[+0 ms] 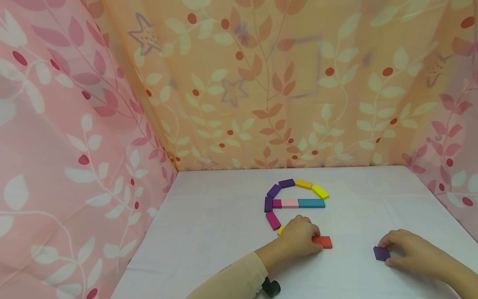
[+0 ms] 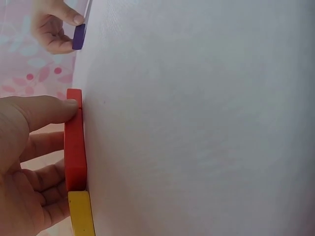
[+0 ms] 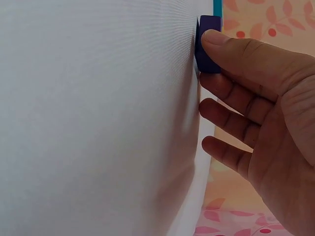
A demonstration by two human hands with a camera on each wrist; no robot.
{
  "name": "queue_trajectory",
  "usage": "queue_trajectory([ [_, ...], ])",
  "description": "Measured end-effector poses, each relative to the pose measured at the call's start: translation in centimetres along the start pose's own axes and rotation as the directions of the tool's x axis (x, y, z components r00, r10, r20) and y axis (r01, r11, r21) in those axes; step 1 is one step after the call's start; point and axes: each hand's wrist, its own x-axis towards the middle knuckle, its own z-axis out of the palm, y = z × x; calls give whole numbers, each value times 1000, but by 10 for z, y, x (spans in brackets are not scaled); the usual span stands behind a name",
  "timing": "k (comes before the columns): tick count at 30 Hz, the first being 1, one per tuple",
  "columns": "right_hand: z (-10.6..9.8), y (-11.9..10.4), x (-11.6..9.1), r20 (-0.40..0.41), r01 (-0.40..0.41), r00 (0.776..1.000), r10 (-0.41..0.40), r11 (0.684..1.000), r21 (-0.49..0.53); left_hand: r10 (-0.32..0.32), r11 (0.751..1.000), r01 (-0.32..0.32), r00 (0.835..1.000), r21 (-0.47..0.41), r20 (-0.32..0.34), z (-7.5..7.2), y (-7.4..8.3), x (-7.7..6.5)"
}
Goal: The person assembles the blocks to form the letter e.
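My left hand (image 1: 300, 236) grips the red blocks (image 1: 326, 242) at the lower end of a curved line of blocks. In the left wrist view its thumb presses where a small red block (image 2: 74, 93) meets a longer red block (image 2: 75, 152), with the fingers behind. A yellow block (image 2: 82, 214) adjoins the longer one's other end. To the right, my right hand (image 1: 414, 249) pinches a purple block (image 1: 381, 253) between thumb and fingers. The right wrist view shows that purple block (image 3: 210, 56) close to the white surface, the other fingers spread below it.
Beyond my left hand, purple blocks (image 1: 286, 182), an orange-yellow block (image 1: 303, 184), a bright yellow block (image 1: 320, 191) and a magenta block (image 1: 273, 220) form the curve. Magenta, pink (image 1: 289, 203) and blue (image 1: 311, 203) blocks make a straight bar inside it. Patterned cloth (image 1: 231, 83) encloses the white table (image 1: 201, 220).
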Motion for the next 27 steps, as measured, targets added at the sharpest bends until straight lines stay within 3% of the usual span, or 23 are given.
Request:
queue_trajectory([
  [13,-6,-10,18,-102,52,994,-49,998,20,-5,1000,5,1000,-19,-24,0,1,-1],
  [19,-7,-21,34,-82,33,996,-28,998,59,-25,998,23,999,-54,-32,0,0,-2],
  [27,-4,-32,55,9,-24,1000,23,992,120,-47,996,45,999,-76,-27,0,1,-2],
])
